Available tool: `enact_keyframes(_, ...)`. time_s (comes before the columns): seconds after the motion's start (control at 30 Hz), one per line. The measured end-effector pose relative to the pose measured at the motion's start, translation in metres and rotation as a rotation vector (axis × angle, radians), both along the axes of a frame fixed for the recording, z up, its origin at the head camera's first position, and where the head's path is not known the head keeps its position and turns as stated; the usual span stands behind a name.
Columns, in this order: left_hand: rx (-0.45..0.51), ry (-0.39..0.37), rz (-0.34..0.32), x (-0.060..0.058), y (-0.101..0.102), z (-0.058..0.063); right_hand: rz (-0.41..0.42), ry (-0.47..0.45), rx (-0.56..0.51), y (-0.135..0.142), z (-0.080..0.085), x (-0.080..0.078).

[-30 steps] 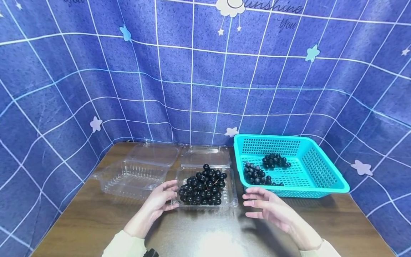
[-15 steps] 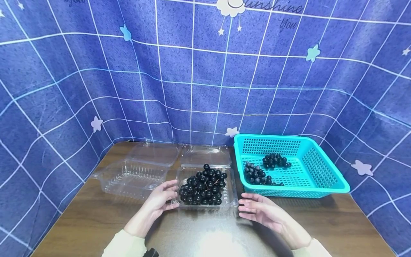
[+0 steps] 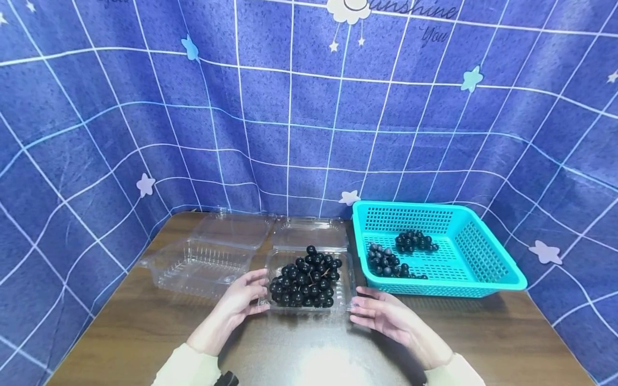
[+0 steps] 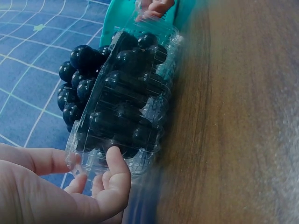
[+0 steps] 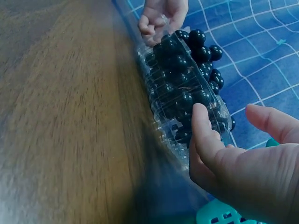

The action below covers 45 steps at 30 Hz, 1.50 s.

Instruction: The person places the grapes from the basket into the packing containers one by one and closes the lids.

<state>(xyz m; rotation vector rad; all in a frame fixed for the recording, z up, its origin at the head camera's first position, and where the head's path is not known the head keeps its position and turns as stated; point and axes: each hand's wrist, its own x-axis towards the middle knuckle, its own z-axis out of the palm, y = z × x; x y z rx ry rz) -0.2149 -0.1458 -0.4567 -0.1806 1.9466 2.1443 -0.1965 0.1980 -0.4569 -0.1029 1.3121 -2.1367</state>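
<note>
The left hand (image 3: 241,299) pinches the left front corner of a clear rectangular plastic clamshell (image 3: 344,292); the right hand (image 3: 386,317), thumb apart, touches the right one. The clamshell's long axis runs left to right on the brown wooden table (image 3: 289,343), lid (image 3: 309,234) open toward the blue gridded curtain (image 3: 309,107). Round black grapes (image 3: 306,281) heap above its rim. A second clear clamshell (image 3: 205,268) sits close left, a turquoise perforated basket (image 3: 483,287) close right.

We could pass over the tabletop (image 3: 285,348) in front of the grape-filled container (image 3: 344,288), but a second container (image 3: 195,271) blocks its left, the turquoise basket (image 3: 434,289) its right, open lid (image 3: 309,235) and curtain (image 3: 311,99) its back.
</note>
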Motion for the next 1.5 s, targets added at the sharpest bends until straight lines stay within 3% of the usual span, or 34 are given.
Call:
enact_keyframes(0.33, -0.021, 0.007, -0.003, 0.001, 0.000, 0.001, -0.035, -0.023, -0.050, -0.010, -0.003, -0.005)
enact_keyframes(0.7, -0.059, 0.020, 0.003, 0.002, 0.001, 0.003, -0.084, 0.056, 0.043, -0.020, -0.006, -0.005)
enact_keyframes(1.03, -0.159, 0.046, -0.021, 0.002, 0.003, 0.007, -0.128, 0.111, 0.097, -0.022, -0.009, -0.003)
enact_keyframes(1.5, -0.273, 0.064, -0.031, 0.011, 0.006, 0.030, -0.181, 0.126, 0.150, -0.025, -0.007, 0.000)
